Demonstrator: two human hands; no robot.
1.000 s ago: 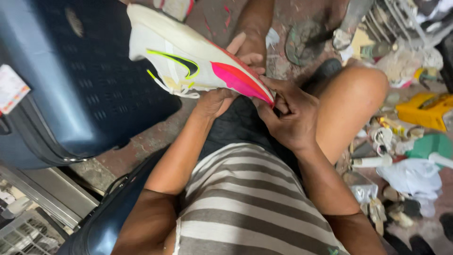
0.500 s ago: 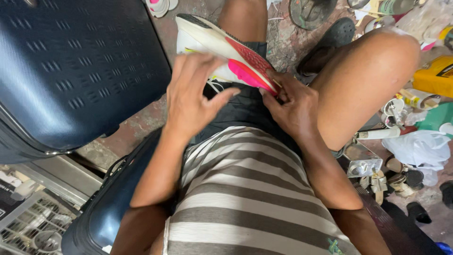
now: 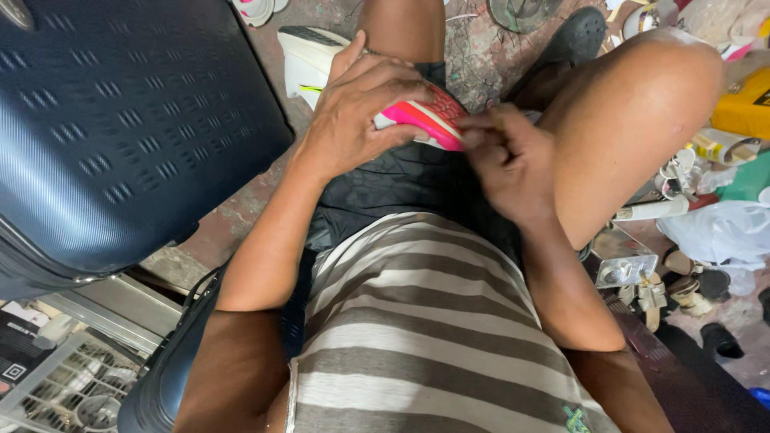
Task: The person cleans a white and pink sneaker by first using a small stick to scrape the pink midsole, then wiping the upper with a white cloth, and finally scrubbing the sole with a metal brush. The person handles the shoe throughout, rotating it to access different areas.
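Note:
A white running shoe (image 3: pixel 309 60) with a pink toe and a red sole lies across my lap, sole turned up, heel pointing away to the left. My left hand (image 3: pixel 361 112) is clamped over its middle from above, fingers wrapped round it. My right hand (image 3: pixel 505 160) is blurred at the shoe's pink toe (image 3: pixel 429 120), fingers pinched together against the tip of the sole; whatever is between them is hidden. I sit with bare knees apart, in black shorts and a striped shirt.
A big dark blue hard suitcase (image 3: pixel 120 120) stands close on my left, a second dark case (image 3: pixel 172 369) beneath my left arm. A black sandal (image 3: pixel 573 40) lies ahead. A yellow container (image 3: pixel 742 100), white plastic bag (image 3: pixel 718 232) and small repair clutter (image 3: pixel 650 281) crowd the floor on the right.
The shoe came down from in front of me onto my lap and rolled sole-up. My left hand let go underneath, lifted over and clamped on top. My right hand stayed at the toe.

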